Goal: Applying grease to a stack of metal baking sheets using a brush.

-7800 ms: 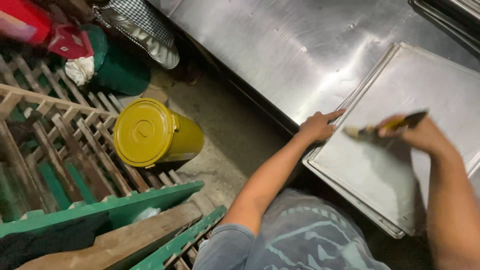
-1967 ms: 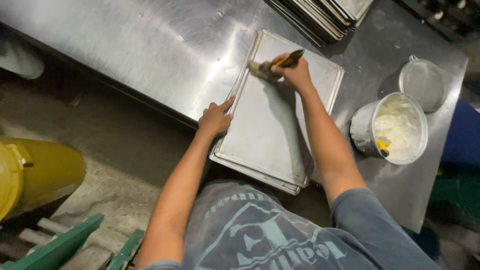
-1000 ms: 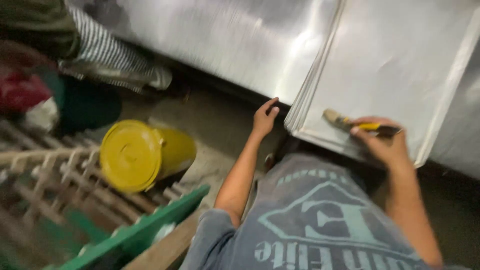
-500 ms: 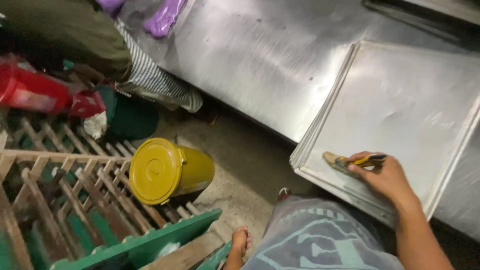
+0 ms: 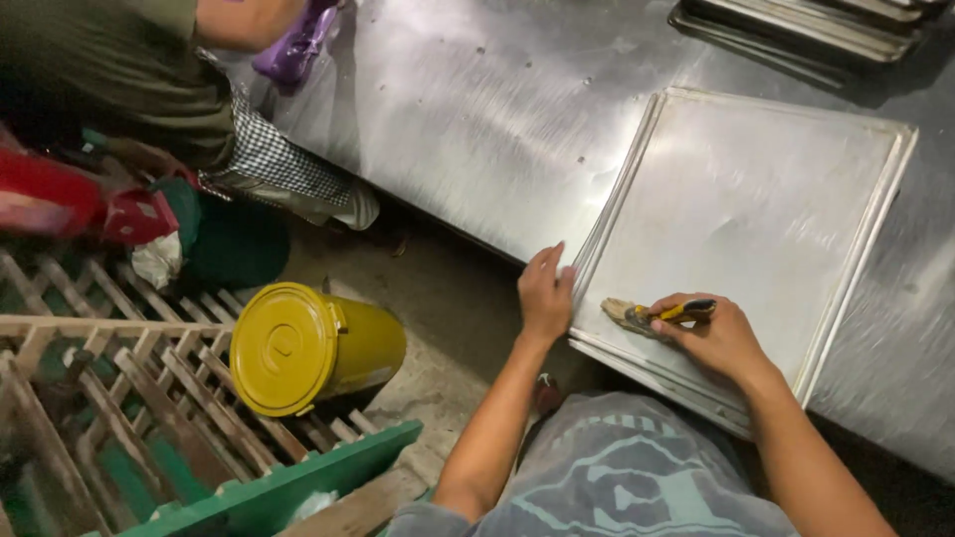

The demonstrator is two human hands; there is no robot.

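A shiny metal baking tray [image 5: 766,189] lies on a steel table [image 5: 477,109], on top of a few more trays. My right hand [image 5: 721,338] grips a brush with a yellow and black handle [image 5: 657,314], its bristles resting on the tray's near left corner. My left hand [image 5: 545,293] rests on the tray's left edge with the fingers together, steadying it.
A yellow lidded bucket [image 5: 308,348] stands on the floor at my left, beside a wooden rack [image 5: 109,398] and a green crate [image 5: 288,487]. Another person [image 5: 129,60] stands at the table's far left. More trays [image 5: 826,25] are stacked at the back right.
The view swung left and back. My left hand dropped away half a second ago and has now come back onto the tray's left edge. The brush moved to the near left corner.
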